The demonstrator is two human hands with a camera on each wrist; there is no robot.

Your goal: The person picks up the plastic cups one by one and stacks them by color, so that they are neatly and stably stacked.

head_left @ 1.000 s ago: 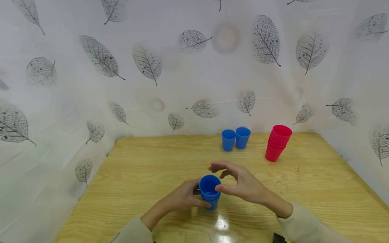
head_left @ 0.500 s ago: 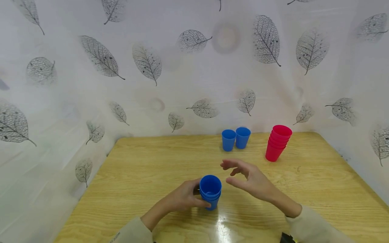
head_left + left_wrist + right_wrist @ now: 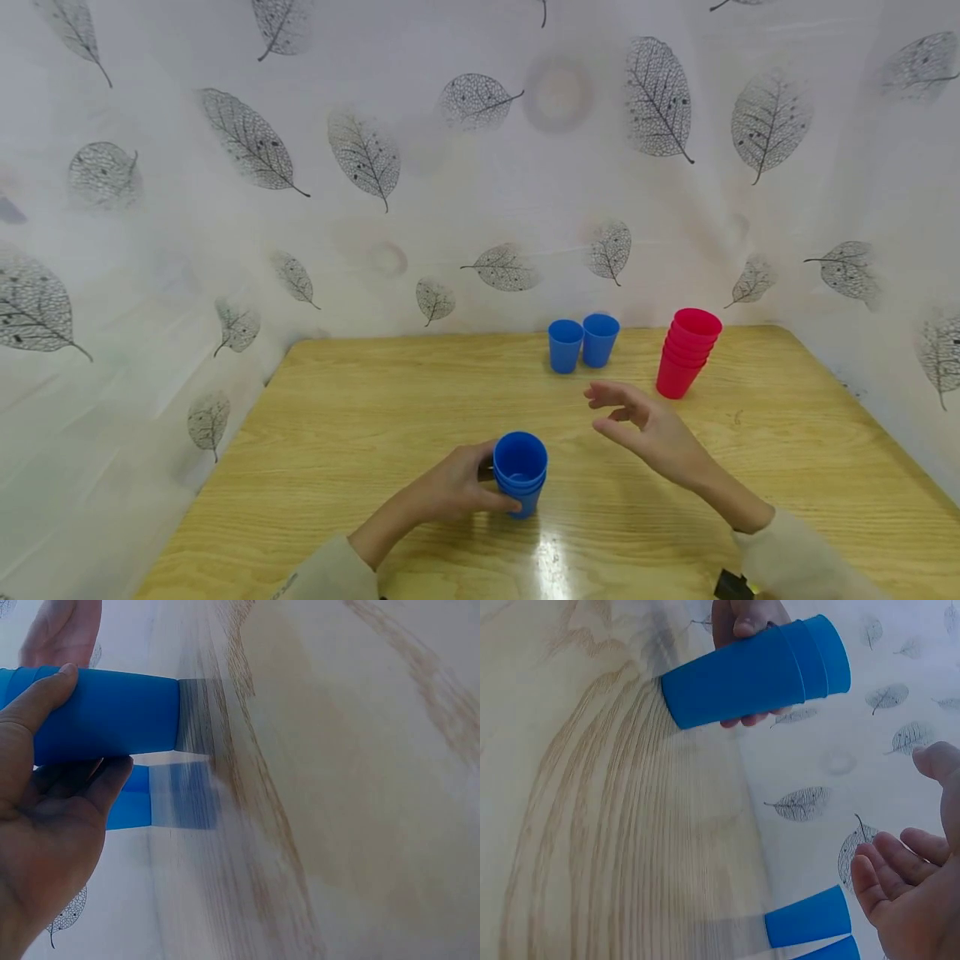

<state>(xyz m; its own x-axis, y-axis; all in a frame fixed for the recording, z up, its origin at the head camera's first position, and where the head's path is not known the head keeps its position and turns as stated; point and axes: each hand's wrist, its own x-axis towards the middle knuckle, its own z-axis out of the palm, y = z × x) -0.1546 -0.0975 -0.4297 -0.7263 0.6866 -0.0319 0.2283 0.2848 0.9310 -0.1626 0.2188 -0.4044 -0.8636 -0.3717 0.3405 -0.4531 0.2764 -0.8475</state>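
Note:
A short stack of nested blue cups stands upright on the table. My left hand grips it from the left side, with the thumb across the near face and the fingers around the far side. In the left wrist view the thumb lies on the blue cups, whose base meets the tabletop. Apart from the stack, to its right, my right hand hovers above the table with loosely bent fingers and nothing in it. Past the right hand, two single blue cups stand side by side near the back edge.
To the back right stands a stack of several nested red cups. Behind the wooden table hangs a pale sheet with a leaf print. A small black object shows beside the right sleeve.
My right hand has moved away from the blue stack, to the right and slightly back. The left hand and its cups have stayed in place.

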